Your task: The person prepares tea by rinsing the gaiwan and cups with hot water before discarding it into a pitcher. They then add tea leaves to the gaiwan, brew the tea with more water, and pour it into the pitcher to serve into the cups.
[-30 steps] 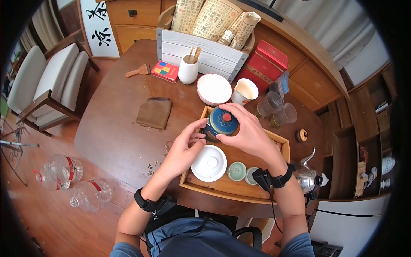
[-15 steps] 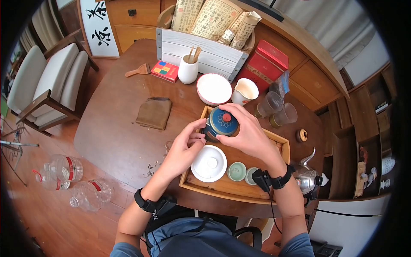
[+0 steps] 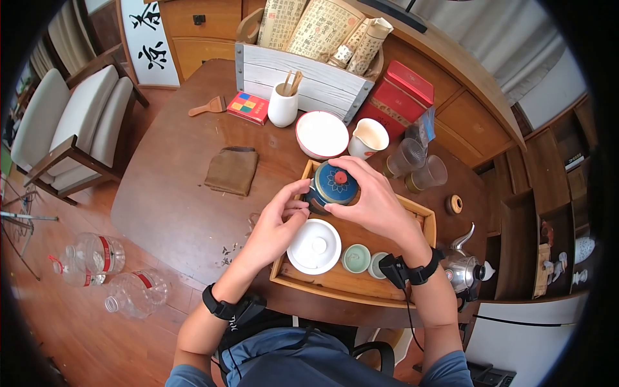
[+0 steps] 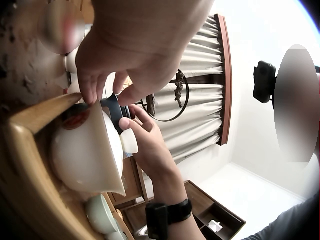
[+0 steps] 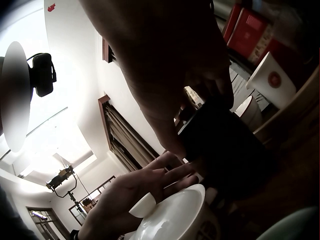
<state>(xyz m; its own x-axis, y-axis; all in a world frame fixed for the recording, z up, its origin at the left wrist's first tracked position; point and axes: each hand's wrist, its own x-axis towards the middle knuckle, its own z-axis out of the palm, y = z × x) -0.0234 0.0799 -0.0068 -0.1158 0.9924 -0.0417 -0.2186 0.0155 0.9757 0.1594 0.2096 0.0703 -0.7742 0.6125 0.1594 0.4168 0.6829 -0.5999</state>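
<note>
A dark blue lidded jar (image 3: 336,184) with a flower pattern and a red knob stands at the back left of the wooden tray (image 3: 361,298). My right hand (image 3: 374,203) grips it from the right, thumb at the front and fingers behind. On its other side, my left hand (image 3: 281,219) holds the jar's left flank with bent fingers. Right in front of the hands sits a white gaiwan (image 3: 314,246) with its lid on; its round knob (image 4: 128,141) shows in the left wrist view. The jar's body (image 5: 227,150) appears almost black in the right wrist view.
Small green cups (image 3: 356,258) stand right of the gaiwan. Behind the tray are a white bowl (image 3: 322,134), a pitcher (image 3: 369,137) and clear cups (image 3: 427,174). A folded brown cloth (image 3: 232,171) lies left; a metal kettle (image 3: 461,267) stands right.
Almost nothing differs. Both hands stay at the blue jar, and the jar keeps its place on the tray.
</note>
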